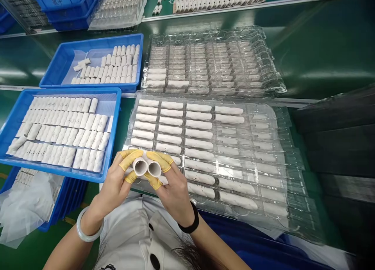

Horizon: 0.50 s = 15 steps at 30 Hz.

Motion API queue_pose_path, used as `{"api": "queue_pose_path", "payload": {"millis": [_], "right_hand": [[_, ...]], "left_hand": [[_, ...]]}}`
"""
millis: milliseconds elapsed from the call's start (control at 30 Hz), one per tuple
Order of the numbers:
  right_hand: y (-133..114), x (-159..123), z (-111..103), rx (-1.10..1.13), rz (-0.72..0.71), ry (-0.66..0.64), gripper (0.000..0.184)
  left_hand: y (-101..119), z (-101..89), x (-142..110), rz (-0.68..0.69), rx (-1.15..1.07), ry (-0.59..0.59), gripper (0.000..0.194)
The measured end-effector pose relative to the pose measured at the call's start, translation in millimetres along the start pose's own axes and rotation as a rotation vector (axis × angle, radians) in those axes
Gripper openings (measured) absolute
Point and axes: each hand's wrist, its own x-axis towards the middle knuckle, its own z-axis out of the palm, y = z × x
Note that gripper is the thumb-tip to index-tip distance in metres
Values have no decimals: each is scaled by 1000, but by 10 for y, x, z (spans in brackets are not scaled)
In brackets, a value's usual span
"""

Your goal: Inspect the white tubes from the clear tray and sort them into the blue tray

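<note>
My left hand [124,174], with yellow finger cots on its fingertips, pinches a white hollow tube [140,167] between thumb and fingers. Beside it, my right hand [166,172], also in yellow finger cots, grips a second white tube [154,169]. The two tubes touch side by side, their open round ends facing me. Both are held above the near left part of a clear plastic tray [231,141], which has rows of white tubes lying in its slots. Several slots toward the tray's right side hold no tubes on top.
Left of the tray, a blue bin [117,106] holds rows of white tubes; another blue bin [140,47] sits behind it. Farther back are stacked clear trays [205,63]. Stacked blue bins [67,8] and a board of small white pieces [218,0] stand on the upper shelf.
</note>
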Motion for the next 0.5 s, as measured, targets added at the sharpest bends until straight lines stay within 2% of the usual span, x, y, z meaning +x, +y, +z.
{"api": "queue_pose_path", "payload": {"millis": [200, 500], "right_hand": [[-22, 3, -2, -10, 1, 2, 41], [-58, 24, -2, 32, -3, 1, 46]], "left_hand": [[33, -2, 24, -31, -46, 27, 40], [64, -6, 0, 43, 111, 38, 49]]}}
